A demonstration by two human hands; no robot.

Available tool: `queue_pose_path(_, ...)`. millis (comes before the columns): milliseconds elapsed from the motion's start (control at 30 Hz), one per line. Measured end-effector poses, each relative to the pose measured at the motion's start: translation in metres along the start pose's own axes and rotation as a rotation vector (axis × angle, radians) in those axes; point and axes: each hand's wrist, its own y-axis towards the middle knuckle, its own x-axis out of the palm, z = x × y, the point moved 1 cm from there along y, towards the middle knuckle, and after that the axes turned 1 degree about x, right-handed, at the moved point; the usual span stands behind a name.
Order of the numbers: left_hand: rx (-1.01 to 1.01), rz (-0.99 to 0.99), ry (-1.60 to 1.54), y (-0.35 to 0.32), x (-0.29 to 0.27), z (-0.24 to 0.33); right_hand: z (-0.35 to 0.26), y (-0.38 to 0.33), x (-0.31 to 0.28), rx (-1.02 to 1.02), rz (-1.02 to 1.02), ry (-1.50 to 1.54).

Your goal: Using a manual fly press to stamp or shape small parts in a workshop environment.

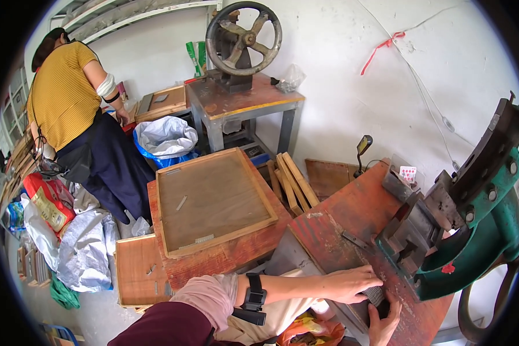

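My left hand [352,284] reaches across the worn red-brown bench [343,222], its fingers bent down onto a small bundle of thin grey ribbed strips [375,296]. Closed round the near side of the same bundle is my right hand [385,322], thumb and fingers curved about it. The fingers cover part of the bundle, so its full length is hidden. Just beyond my hands stands a green hand press [473,259] with a dark metal head. A short dark metal bar [356,240] lies on the bench left of the press.
A wood-framed tray [213,202] with a few small strips sits on a red block to the left; another tray [138,271] is lower. Wooden slats [294,181] lean behind. A handwheel machine [245,40] tops a far table. A co-worker [75,98] bends at far left near sacks [86,254].
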Motion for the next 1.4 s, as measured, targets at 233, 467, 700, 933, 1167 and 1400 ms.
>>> queue_pose_path(233,0.008,-0.021,0.030,-0.002,-0.005,0.003,0.002,-0.001,0.007,-0.097,0.065,-0.004)
queue_pose_path(467,0.072,-0.102,0.221,0.014,0.003,0.001,0.011,0.003,0.005,-0.083,0.057,-0.049)
queue_pose_path(700,0.009,-0.165,0.246,0.011,-0.015,0.016,-0.001,0.006,-0.001,-0.113,0.079,0.007)
queue_pose_path(933,0.145,0.136,0.132,0.067,-0.067,0.033,-0.039,0.056,-0.038,-0.167,0.200,0.116)
queue_pose_path(1167,-0.005,0.279,-0.076,0.127,-0.084,-0.041,-0.026,0.140,-0.014,0.010,0.354,0.167)
queue_pose_path(1400,-0.057,0.226,0.164,0.175,-0.085,-0.054,-0.009,0.175,-0.017,0.121,0.440,0.172)
